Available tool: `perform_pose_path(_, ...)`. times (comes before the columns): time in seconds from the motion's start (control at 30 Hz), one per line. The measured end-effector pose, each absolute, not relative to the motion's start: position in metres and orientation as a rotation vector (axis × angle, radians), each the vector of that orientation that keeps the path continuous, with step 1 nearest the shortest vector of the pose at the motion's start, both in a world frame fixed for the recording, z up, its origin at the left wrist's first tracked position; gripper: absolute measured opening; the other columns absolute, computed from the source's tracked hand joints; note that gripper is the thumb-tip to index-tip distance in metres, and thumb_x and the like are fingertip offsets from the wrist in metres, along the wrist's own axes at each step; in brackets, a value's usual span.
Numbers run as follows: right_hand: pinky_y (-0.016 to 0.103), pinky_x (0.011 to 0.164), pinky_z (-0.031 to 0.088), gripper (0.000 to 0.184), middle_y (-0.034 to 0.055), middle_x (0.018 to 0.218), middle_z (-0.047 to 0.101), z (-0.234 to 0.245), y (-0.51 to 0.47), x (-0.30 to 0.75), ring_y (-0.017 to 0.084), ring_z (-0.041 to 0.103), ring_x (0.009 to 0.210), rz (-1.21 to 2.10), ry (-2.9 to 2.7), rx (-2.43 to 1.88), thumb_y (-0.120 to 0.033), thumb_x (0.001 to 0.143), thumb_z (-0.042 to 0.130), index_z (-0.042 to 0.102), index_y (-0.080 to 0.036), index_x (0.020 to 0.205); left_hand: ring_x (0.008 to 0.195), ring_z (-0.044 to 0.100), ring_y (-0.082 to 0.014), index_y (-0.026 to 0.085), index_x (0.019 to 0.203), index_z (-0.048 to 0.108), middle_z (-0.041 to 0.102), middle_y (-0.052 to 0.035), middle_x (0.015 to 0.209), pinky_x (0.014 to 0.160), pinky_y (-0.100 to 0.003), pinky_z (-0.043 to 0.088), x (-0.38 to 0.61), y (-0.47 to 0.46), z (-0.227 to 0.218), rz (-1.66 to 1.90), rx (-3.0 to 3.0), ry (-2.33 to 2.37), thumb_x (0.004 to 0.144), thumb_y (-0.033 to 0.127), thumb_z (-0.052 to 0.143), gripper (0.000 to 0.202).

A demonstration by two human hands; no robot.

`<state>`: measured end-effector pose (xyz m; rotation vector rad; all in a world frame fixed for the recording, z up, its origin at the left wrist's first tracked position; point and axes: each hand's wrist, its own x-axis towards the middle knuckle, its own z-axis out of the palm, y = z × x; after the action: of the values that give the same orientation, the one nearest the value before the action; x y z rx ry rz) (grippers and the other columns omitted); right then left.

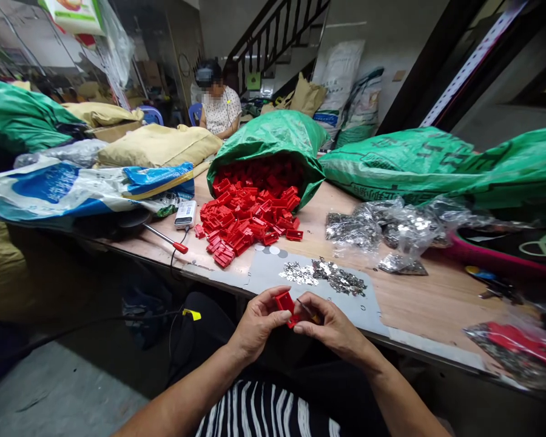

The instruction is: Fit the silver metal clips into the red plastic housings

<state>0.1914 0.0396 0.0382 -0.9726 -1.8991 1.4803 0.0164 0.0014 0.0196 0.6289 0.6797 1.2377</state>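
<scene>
My left hand (257,321) pinches a small red plastic part (285,303) just below the table's front edge. My right hand (330,328) meets it from the right, fingers closed on the same part and on a thin metal tool (306,308). A heap of the same red parts (248,215) spills from an open green sack (273,136) onto the wooden table (437,297). Small shiny metal pieces (323,276) lie scattered on a grey sheet (264,273) right in front of my hands.
Clear bags of metal pieces (382,233) sit at the right, with more green sacks (441,161) behind. Blue-white and tan sacks (86,185) lie at the left. A red-tipped tool (166,240) and a small white device (185,213) rest nearby. Another person (218,103) sits at the far end.
</scene>
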Motion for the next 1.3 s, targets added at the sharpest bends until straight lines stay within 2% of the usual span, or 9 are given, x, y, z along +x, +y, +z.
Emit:
perform_pose_path(0.13, 0.024, 0.060, 0.037, 0.029, -0.0033, 0.069, 0.045, 0.035, 0.040, 0.188, 0.012, 0.041, 0.064, 1.448, -1.871, -0.999, -0.044, 0.083, 0.063, 0.048, -0.020, 0.076, 0.083, 0.062, -0.0142, 0.019, 0.109, 0.067, 0.070, -0.0041, 0.090, 0.077, -0.025, 0.046, 0.018, 0.003, 0.018, 1.261, 0.611, 0.674, 0.064, 0.018, 0.080, 0.047)
perform_pose_path(0.27, 0.023, 0.056, 0.035, 0.034, -0.0046, 0.067, 0.041, 0.030, 0.044, 0.186, 0.011, 0.038, 0.060, 1.437, -1.848, -1.032, -0.047, 0.080, 0.064, 0.043, -0.021, 0.074, 0.084, 0.062, -0.0131, 0.020, 0.107, 0.066, 0.069, -0.0021, 0.088, 0.078, -0.023, 0.046, 0.019, 0.006, 0.013, 1.287, 0.651, 0.679, 0.066, 0.017, 0.079, 0.043)
perform_pose_path(0.33, 0.023, 0.058, 0.038, 0.032, -0.0042, 0.069, 0.044, 0.028, 0.048, 0.186, 0.011, 0.042, 0.062, 1.416, -1.849, -1.031, -0.045, 0.079, 0.066, 0.045, -0.021, 0.076, 0.087, 0.063, -0.0142, 0.021, 0.106, 0.063, 0.069, -0.0030, 0.093, 0.080, -0.024, 0.046, 0.017, 0.009, 0.010, 1.300, 0.699, 0.683, 0.067, 0.017, 0.078, 0.042)
perform_pose_path(0.43, 0.027, 0.070, 0.045, 0.024, 0.0008, 0.084, 0.055, 0.028, 0.055, 0.189, 0.015, 0.052, 0.076, 1.276, -1.919, -1.075, -0.044, 0.085, 0.059, 0.055, -0.021, 0.093, 0.088, 0.063, -0.0167, 0.022, 0.103, 0.060, 0.068, -0.0050, 0.104, 0.080, -0.028, 0.048, 0.009, 0.018, 0.007, 1.337, 0.870, 0.767, 0.068, 0.019, 0.077, 0.039)
perform_pose_path(0.53, 0.034, 0.084, 0.046, 0.026, 0.0065, 0.097, 0.059, 0.027, 0.061, 0.190, 0.020, 0.056, 0.091, 1.022, -2.047, -1.145, -0.037, 0.093, 0.045, 0.061, -0.021, 0.106, 0.083, 0.063, -0.0168, 0.022, 0.099, 0.061, 0.068, -0.0031, 0.095, 0.080, -0.029, 0.048, -0.003, 0.029, 0.004, 1.374, 1.177, 1.014, 0.069, 0.019, 0.075, 0.034)
perform_pose_path(0.6, 0.036, 0.086, 0.045, 0.026, 0.0077, 0.096, 0.060, 0.023, 0.063, 0.190, 0.021, 0.057, 0.093, 0.893, -2.115, -1.172, -0.033, 0.094, 0.044, 0.064, -0.021, 0.106, 0.080, 0.063, -0.0164, 0.023, 0.099, 0.063, 0.069, -0.0013, 0.092, 0.080, -0.029, 0.047, -0.010, 0.035, 0.001, 1.348, 1.379, 1.184, 0.068, 0.017, 0.074, 0.034)
perform_pose_path(0.7, 0.035, 0.082, 0.047, 0.024, 0.0069, 0.095, 0.064, 0.017, 0.062, 0.186, 0.020, 0.060, 0.087, 0.826, -2.173, -1.215, -0.027, 0.091, 0.050, 0.064, -0.022, 0.109, 0.080, 0.063, -0.0169, 0.025, 0.103, 0.065, 0.070, -0.0005, 0.092, 0.079, -0.029, 0.047, -0.015, 0.040, -0.004, 1.260, 1.554, 1.274, 0.068, 0.017, 0.072, 0.037)
perform_pose_path(0.9, 0.031, 0.079, 0.049, 0.016, 0.0043, 0.093, 0.069, 0.015, 0.060, 0.181, 0.018, 0.063, 0.085, 0.749, -2.248, -1.203, -0.021, 0.088, 0.053, 0.066, -0.021, 0.097, 0.099, 0.065, -0.0228, 0.028, 0.109, 0.069, 0.072, -0.0042, 0.107, 0.094, -0.036, 0.046, -0.014, 0.043, -0.007, 1.236, 1.564, 1.218, 0.068, 0.015, 0.072, 0.043)
perform_pose_path(1.3, 0.031, 0.081, 0.049, 0.017, 0.0049, 0.093, 0.068, 0.016, 0.065, 0.181, 0.018, 0.063, 0.087, 0.702, -2.366, -1.143, -0.014, 0.086, 0.054, 0.067, -0.021, 0.094, 0.099, 0.066, -0.0231, 0.029, 0.104, 0.072, 0.073, -0.0040, 0.105, 0.094, -0.036, 0.047, -0.014, 0.044, -0.006, 1.254, 1.509, 1.203, 0.066, 0.015, 0.074, 0.041)
